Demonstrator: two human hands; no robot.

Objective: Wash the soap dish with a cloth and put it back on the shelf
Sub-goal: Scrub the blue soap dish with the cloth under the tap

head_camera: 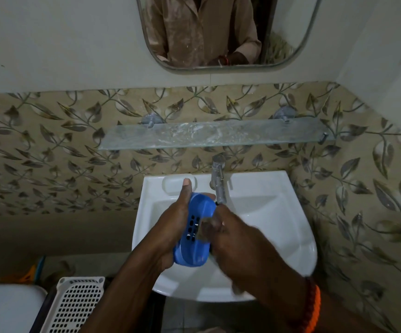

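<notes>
- soap dish (196, 233) blue, tilted over sink (278, 212), left hand (170, 224) grip curled round it
- right hand (228, 239) grip pinching cloth (205, 228) against dish
- shelf (216, 135) above tap (218, 181)

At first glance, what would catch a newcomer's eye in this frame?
The bright blue soap dish, held over the white sink by the left hand while the right hand rubs its slotted face with a small cloth. Above, the glass shelf spans the leaf-patterned tiles.
</notes>
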